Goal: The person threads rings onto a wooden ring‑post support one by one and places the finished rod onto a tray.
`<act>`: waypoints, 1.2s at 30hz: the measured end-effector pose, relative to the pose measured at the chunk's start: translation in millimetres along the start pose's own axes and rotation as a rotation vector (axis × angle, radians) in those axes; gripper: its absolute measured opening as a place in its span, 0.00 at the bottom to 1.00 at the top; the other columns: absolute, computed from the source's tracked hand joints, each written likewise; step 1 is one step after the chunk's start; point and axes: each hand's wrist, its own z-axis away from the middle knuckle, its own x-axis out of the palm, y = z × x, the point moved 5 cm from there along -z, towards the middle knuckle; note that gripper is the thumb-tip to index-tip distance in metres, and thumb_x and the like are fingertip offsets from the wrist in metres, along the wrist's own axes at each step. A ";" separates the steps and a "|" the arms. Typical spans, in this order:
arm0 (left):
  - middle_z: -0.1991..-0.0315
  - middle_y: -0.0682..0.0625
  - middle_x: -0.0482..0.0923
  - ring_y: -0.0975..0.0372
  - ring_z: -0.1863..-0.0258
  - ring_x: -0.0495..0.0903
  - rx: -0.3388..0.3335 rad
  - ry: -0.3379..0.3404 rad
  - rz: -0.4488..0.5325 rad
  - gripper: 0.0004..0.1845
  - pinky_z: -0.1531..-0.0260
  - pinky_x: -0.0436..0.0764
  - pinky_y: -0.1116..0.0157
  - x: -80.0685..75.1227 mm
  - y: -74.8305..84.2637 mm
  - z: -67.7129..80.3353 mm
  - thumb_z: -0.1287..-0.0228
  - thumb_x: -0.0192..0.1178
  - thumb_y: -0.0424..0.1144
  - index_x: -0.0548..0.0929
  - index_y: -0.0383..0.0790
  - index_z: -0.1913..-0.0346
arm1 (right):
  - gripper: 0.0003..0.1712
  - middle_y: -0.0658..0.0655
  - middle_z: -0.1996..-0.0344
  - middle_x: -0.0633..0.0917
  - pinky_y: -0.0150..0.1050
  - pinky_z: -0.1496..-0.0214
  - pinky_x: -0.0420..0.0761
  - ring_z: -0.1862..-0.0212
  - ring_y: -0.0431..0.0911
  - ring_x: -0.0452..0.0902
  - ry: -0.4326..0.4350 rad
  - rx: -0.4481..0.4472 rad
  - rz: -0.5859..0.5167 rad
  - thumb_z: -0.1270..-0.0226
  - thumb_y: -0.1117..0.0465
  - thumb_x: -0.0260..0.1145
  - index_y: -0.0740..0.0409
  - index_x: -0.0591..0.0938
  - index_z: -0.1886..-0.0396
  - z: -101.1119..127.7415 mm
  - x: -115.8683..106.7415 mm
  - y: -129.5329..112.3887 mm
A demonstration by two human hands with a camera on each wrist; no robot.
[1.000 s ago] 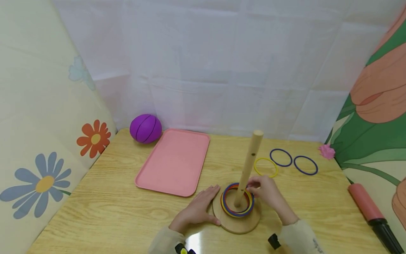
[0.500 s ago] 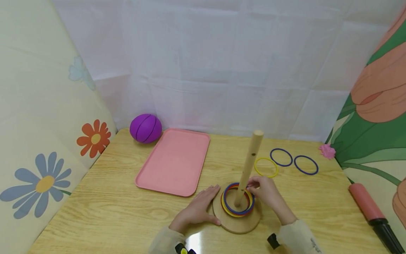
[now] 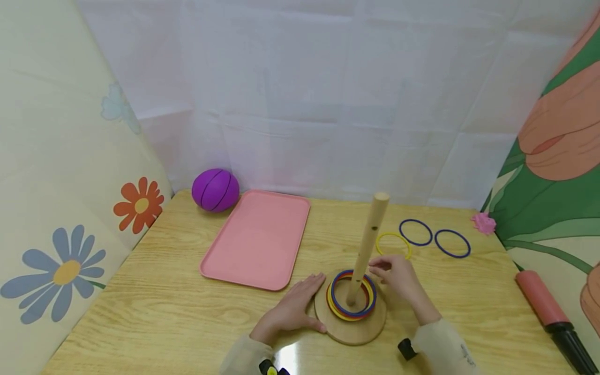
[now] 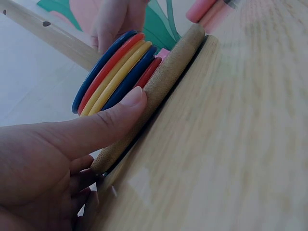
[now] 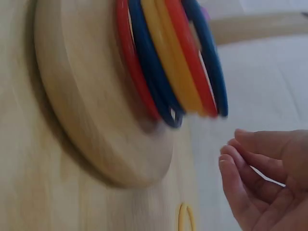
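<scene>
Head view: left hand (image 3: 291, 308) presses wooden base (image 3: 349, 330); right hand (image 3: 398, 278) empty, fingers loosely curled; no lettering legible.

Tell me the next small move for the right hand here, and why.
Probably reach the right hand back to the yellow ring lying just behind it. The hand is off the stacked rings, its fingers loosely curled and holding nothing, while the left hand rests against the wooden base. That ring is the nearest one not on the peg.
</scene>
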 end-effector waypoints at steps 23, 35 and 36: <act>0.24 0.41 0.53 0.46 0.24 0.51 0.010 -0.003 -0.003 0.61 0.24 0.49 0.44 0.3 2.3 0.2 0.59 0.76 0.53 0.54 0.36 0.25 | 0.20 0.74 0.52 0.82 0.55 0.45 0.81 0.49 0.64 0.79 0.099 -0.006 0.238 0.35 0.69 0.64 0.77 0.78 0.47 -69.0 -52.0 64.3; 0.24 0.41 0.53 0.46 0.24 0.51 0.009 0.000 0.003 0.60 0.25 0.48 0.44 -0.2 1.2 1.5 0.59 0.76 0.53 0.54 0.36 0.24 | 0.15 0.69 0.64 0.85 0.50 0.53 0.82 0.60 0.57 0.80 0.093 0.031 0.281 0.45 0.72 0.67 0.75 0.82 0.57 -72.9 -50.6 73.4; 0.24 0.41 0.53 0.45 0.24 0.51 0.008 0.001 0.005 0.60 0.25 0.48 0.44 -0.6 1.6 2.0 0.59 0.76 0.53 0.54 0.36 0.24 | 0.14 0.68 0.66 0.85 0.48 0.56 0.82 0.62 0.56 0.80 0.092 0.038 0.285 0.46 0.72 0.68 0.75 0.82 0.59 -72.9 -50.1 73.8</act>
